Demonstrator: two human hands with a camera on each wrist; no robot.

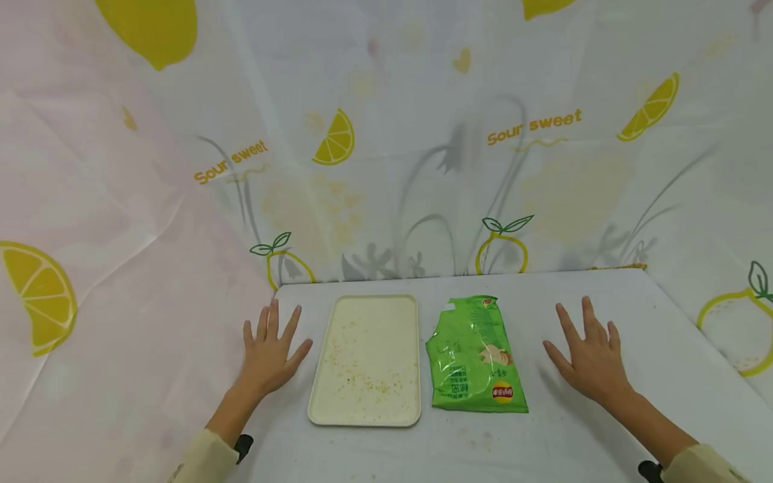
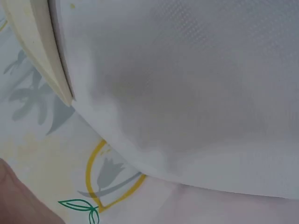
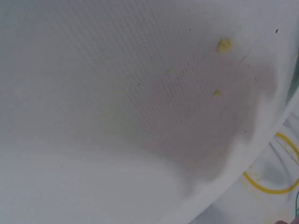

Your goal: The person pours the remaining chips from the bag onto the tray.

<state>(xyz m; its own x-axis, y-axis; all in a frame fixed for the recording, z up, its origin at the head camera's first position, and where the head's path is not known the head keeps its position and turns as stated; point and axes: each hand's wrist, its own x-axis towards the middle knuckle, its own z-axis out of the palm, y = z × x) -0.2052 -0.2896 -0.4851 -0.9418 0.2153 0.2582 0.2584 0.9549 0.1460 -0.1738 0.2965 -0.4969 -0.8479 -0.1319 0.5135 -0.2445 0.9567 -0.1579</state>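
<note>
A cream rectangular tray [image 1: 371, 349] lies on the white table, with small crumbs scattered over it. To its right is a green chip bag [image 1: 471, 362], flat and creased, its upper left part torn away. My left hand [image 1: 268, 359] hovers left of the tray with fingers spread and holds nothing. On the far side of the bag, my right hand [image 1: 592, 365] is likewise spread in the air, apart from everything. The left wrist view catches the tray's edge [image 2: 39, 42] and a blurred bit of the hand. Only a fingertip shows in the right wrist view.
The white table [image 1: 459, 449] ends at the back against a curtain [image 1: 410, 168] printed with lemons, which also hangs along both sides. A few yellow crumbs [image 3: 224, 45] lie on the tabletop in the right wrist view.
</note>
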